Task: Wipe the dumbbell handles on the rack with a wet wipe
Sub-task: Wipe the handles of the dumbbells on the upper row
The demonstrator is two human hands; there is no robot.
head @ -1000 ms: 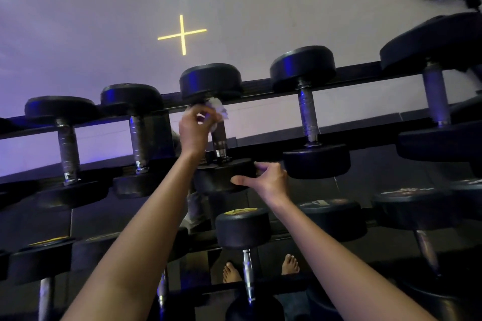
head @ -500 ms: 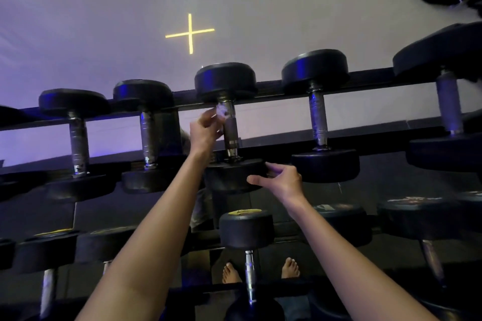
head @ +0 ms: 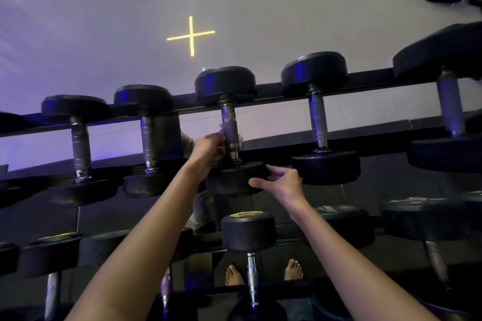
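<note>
Your left hand [head: 208, 148] is clamped round the lower part of the middle top-row dumbbell's [head: 225, 83] knurled steel handle [head: 228, 117] on the rack [head: 370, 81]. The wet wipe [head: 221, 127] is mostly hidden under your fingers, with only a pale scrap showing. Your right hand [head: 283, 185] pinches the edge of the black near head [head: 234, 177].

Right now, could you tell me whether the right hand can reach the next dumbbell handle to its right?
Probably yes: the right hand holds only the near weight head, and that handle stands uncovered just beyond.
</note>
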